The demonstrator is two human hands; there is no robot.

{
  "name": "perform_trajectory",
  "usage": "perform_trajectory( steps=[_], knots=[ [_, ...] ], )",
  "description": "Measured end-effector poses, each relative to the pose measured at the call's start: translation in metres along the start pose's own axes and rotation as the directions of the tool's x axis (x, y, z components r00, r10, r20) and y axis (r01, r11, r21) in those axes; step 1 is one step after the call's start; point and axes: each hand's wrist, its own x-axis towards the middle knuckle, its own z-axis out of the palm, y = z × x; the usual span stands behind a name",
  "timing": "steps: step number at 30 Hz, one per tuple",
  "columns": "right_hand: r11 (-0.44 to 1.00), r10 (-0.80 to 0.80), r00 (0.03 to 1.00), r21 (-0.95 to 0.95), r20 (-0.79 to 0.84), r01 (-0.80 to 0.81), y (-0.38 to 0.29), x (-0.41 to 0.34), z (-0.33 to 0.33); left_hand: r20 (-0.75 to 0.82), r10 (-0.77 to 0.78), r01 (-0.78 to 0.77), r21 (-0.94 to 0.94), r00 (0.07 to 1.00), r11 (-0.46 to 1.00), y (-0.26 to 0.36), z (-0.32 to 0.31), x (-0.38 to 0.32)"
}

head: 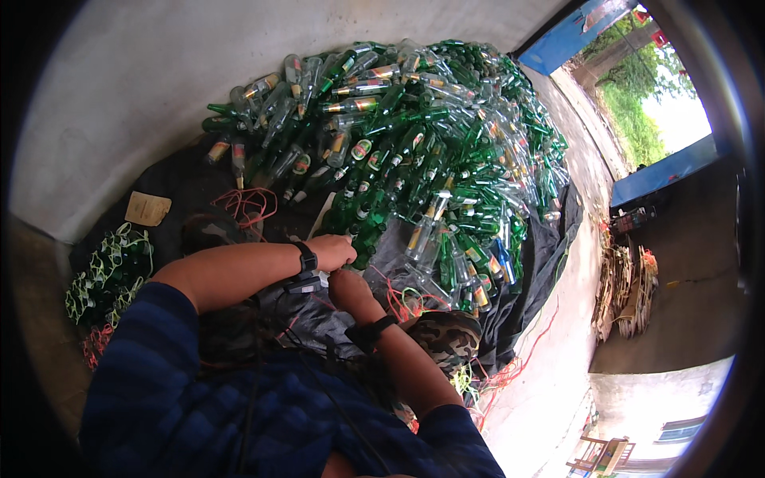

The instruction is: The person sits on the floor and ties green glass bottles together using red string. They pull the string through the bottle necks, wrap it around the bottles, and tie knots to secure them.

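Note:
Both hands meet low in front of my chest, at the near end of a packed cluster of green glass bottles point(366, 222). My left hand point(332, 252) has its fingers curled in beside the bottles. Just below it, my right hand point(350, 290) is curled as well, its knuckles facing up. Whatever lies between the fingers is too small and hidden to make out. Beneath my left wrist is a small dark device point(303, 285). Red plastic twine point(401, 302) lies loose to the right of my right hand.
A large heap of green and clear glass bottles point(418, 119) rises against the wall on a black sheet point(553, 251). Bottles bound in yellow-green twine point(113, 275) stand at left, near a cardboard piece point(147, 208). Flattened cardboard stacks point(627, 293) and a wooden chair point(602, 455) are at right.

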Motion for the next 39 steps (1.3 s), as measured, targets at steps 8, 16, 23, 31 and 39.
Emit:
perform_trajectory(
  steps=[8,16,23,31,39],
  knots=[
    [0.918,-0.178,0.984,0.358,-0.012,0.171,-0.014,0.005,0.017,-0.161,-0.051,0.045,-0.04,0.986,0.998,-0.003,0.003,-0.002],
    [0.892,-0.24,0.966,0.369,-0.101,0.26,-0.029,0.003,-0.018,-0.081,-0.249,0.252,0.034,0.965,0.967,0.015,-0.024,-0.012],
    [0.743,-0.493,0.865,0.471,-0.096,0.476,0.004,0.014,-0.008,0.059,-0.235,0.238,-0.06,0.97,0.969,-0.002,-0.033,-0.021],
    [0.723,-0.484,0.854,0.462,-0.194,0.514,0.027,0.01,-0.037,0.383,-0.391,0.477,-0.16,0.837,0.864,0.014,-0.065,-0.033],
    [0.85,0.055,0.973,0.5,0.224,-0.163,0.035,-0.012,-0.119,0.355,-0.314,0.301,0.093,0.881,0.949,-0.004,-0.057,-0.033]
  ],
)
